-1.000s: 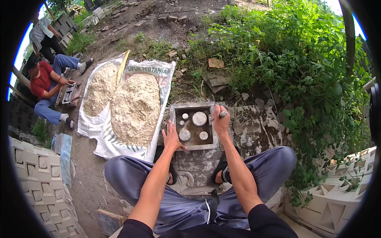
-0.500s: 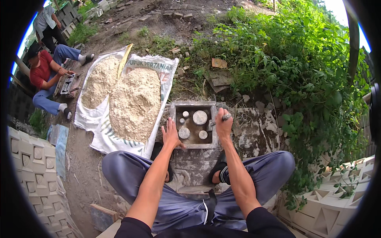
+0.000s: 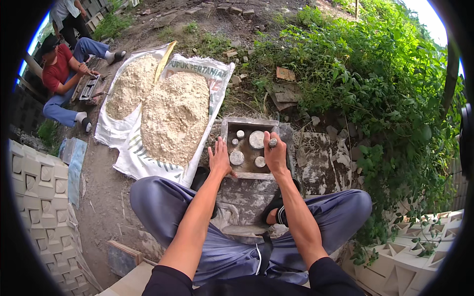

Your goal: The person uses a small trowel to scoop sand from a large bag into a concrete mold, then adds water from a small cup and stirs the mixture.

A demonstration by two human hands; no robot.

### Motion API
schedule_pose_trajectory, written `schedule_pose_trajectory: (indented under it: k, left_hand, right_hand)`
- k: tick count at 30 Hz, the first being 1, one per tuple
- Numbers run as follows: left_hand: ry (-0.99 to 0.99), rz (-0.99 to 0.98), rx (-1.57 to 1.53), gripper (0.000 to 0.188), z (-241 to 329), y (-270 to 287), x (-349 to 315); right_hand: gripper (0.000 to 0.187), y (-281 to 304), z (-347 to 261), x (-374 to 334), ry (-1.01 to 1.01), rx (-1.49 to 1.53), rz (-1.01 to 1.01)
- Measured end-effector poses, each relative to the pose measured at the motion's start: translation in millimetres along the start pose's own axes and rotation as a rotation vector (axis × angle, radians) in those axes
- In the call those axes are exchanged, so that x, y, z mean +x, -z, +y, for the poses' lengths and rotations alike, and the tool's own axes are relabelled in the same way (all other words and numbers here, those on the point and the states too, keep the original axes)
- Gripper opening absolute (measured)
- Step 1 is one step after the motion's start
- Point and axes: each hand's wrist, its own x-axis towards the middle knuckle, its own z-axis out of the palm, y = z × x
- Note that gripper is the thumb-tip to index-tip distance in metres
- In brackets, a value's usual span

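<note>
A square grey mould box (image 3: 250, 122) lies between my feet. Several round pale discs of different sizes stand inside it, the largest disc (image 3: 256, 139) near the far right and another broad disc (image 3: 236, 158) at the near left. My left hand (image 3: 218, 160) rests at the box's left edge with its fingers spread, the thumb by the near left corner. Over the right side of the box, my right hand (image 3: 276, 154) is closed around a short tool with a rounded grey handle end (image 3: 272, 142). The tool's working end is hidden beneath the fist.
Left of the box, a printed white sack (image 3: 106, 132) is spread under heaps of pale powder (image 3: 175, 118). A person in a red shirt (image 3: 55, 71) sits at far left with another frame; someone stands behind. Stacked pale blocks (image 3: 42, 192) flank both sides. Green plants (image 3: 340, 74) crowd the right.
My right fist has shifted from the box's right edge inward over its interior, with the tool turned more upright. My left hand stays at the left edge. The whole view has shifted slightly.
</note>
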Motion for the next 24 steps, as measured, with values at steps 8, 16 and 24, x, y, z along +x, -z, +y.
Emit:
schedule_pose_trajectory:
  k: [8,16,24]
  left_hand:
    - [-0.010,0.034,0.011,0.149,5.1,10.7,-1.2]
    - [0.018,-0.002,0.002,0.150,-3.5,1.2,-3.6]
    - [0.005,0.005,0.015,0.152,-1.1,1.3,-1.9]
  right_hand:
    - [0.032,13.5,33.4,-0.7,-0.109,0.089,0.092]
    - [0.034,21.9,-4.3,-0.9,-0.157,0.130,0.102]
    - [0.030,13.5,60.2,-13.1,-0.309,0.536,0.194]
